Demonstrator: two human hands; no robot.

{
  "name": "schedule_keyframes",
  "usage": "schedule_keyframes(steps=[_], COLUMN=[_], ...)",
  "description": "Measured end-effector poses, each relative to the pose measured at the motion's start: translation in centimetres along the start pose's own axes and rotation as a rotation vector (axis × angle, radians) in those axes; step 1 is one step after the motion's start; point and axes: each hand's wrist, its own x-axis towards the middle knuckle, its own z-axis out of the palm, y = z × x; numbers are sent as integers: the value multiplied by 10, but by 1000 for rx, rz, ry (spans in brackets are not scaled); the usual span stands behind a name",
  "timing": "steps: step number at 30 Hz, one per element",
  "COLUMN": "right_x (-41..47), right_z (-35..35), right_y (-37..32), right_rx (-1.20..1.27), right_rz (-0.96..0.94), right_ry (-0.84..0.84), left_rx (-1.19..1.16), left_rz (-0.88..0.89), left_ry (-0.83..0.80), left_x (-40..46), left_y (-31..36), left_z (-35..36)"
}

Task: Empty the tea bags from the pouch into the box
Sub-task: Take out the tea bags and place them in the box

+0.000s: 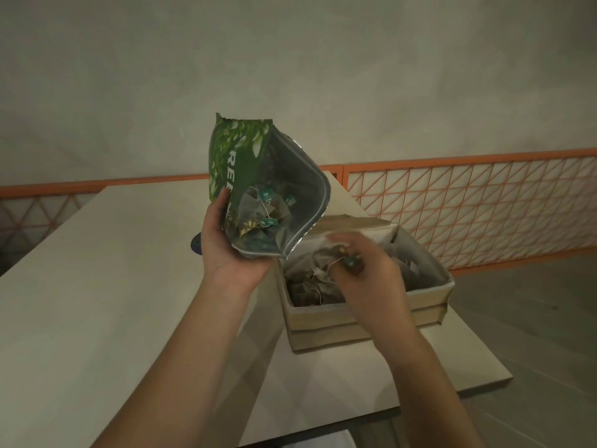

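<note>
My left hand grips a green foil pouch by its lower edge, tilted so its open mouth faces me. Several tea bags with teal tags lie inside its silver lining. To the right stands an open cardboard box on the table, with several tea bags piled inside. My right hand hovers over the box, blurred, fingers closed on tea bags with a teal tag at the fingertips.
The pale table stretches left and ahead; its right edge runs just past the box. An orange mesh railing stands behind. A dark round object peeks out behind my left hand.
</note>
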Motion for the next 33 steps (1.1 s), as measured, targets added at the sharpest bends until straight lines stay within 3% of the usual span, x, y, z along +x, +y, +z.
schedule_keyframes(steps=[6, 13, 18, 21, 23, 29, 33], right_x=[2, -1, -5, -5, -3, 5, 18], right_z=[3, 8, 3, 3, 3, 7, 30], right_y=[2, 2, -3, -6, -11, -44, -56], right_rx=[-311, -246, -279, -339, -321, -53, -313], right_rz=[-132, -158, -89, -89, -114, -333, -501], right_ry=[-194, -143, -372, -423, -359, 68, 163], left_rx=[21, 15, 18, 20, 11, 33, 62], left_rz=[3, -15, -26, -27, -31, -23, -21], left_ry=[9, 16, -1, -6, -9, 20, 26], left_x=[-2, -6, -5, -5, -5, -6, -11], left_y=[2, -1, 0, 1, 1, 1, -3], left_z=[-1, 2, -2, -4, -3, -2, 1])
